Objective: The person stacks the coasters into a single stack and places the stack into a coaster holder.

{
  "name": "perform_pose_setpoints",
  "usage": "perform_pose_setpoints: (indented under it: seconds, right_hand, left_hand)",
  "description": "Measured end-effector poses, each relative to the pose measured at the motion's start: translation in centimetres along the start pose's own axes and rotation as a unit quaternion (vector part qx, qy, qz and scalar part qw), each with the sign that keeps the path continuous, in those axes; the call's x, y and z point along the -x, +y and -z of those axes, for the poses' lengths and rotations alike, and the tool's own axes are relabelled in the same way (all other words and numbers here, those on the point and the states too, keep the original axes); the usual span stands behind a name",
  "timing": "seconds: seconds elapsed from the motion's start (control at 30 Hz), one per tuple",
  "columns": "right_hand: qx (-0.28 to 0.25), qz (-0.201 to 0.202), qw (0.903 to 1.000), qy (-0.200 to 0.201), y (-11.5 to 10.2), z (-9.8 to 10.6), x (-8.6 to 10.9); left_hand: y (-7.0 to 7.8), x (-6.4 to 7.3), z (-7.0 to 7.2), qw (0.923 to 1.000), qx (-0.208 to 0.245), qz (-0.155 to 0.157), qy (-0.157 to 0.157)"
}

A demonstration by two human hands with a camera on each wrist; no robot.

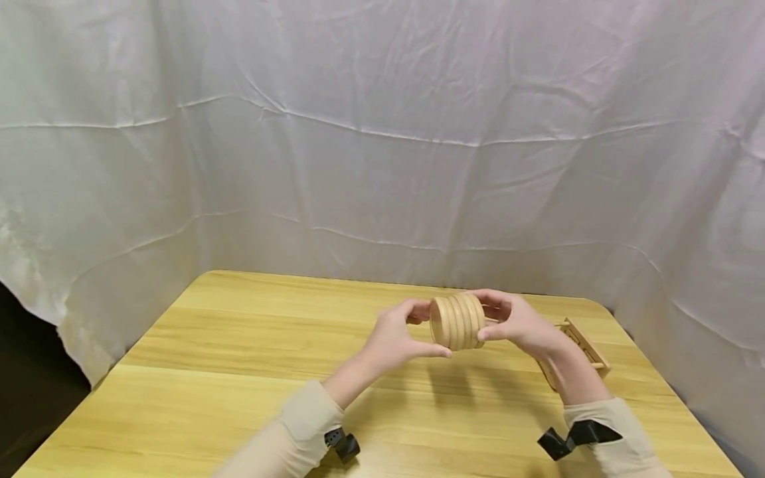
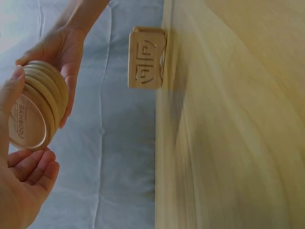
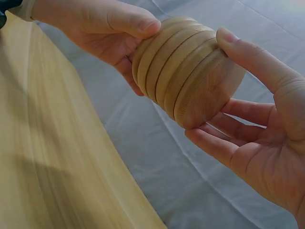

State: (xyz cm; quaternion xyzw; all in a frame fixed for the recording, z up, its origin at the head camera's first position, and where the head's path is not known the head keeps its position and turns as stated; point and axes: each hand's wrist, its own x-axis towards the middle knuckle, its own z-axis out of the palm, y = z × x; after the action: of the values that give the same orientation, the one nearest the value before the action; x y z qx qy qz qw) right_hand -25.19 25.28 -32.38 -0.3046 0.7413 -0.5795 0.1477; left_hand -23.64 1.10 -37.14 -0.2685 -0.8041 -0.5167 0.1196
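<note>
A stack of several round bamboo coasters (image 1: 457,322) is held sideways above the table between both hands. My left hand (image 1: 391,335) holds the left end, thumb and fingertips on opposite sides of the rim. At the other end, my right hand (image 1: 518,324) grips the stack's edge with its thumb and fingers. In the left wrist view, the end coaster (image 2: 29,123) shows a recessed face with engraved lettering. The right wrist view shows the plain flat face at the opposite end (image 3: 212,93).
A wooden coaster holder (image 1: 587,346) with carved side panels stands on the table's right side, partly hidden behind the right forearm. The wood-grain table (image 1: 251,332) extends back to a pale hanging curtain (image 1: 370,179). Each sleeve carries a black wrist mount.
</note>
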Motion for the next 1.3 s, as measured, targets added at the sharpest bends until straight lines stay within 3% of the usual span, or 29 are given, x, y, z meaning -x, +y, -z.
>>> perform_pose_setpoints:
  seconds: [0.47,0.73,0.97,1.3]
  right_hand:
    - [-0.008,0.028,0.9995,-0.015,0.7,3.4,2.9]
    - [0.009,0.043,0.9984,-0.036,0.7,5.4,4.8]
    - [-0.023,0.032,0.9984,-0.042,0.3,7.0,6.7]
    - [-0.017,0.086,0.9933,-0.075,0.7,9.5,8.7]
  left_hand:
    - [2.1,-1.2,-3.5,1.0000,-0.004,-0.001,-0.002]
    - [3.2,-1.6,-5.6,0.9996,-0.004,-0.026,-0.003]
    - [4.0,-2.3,-7.9,0.9993,0.000,-0.038,-0.004]
    - [5.0,-3.2,-10.9,0.9990,-0.007,-0.044,0.002]
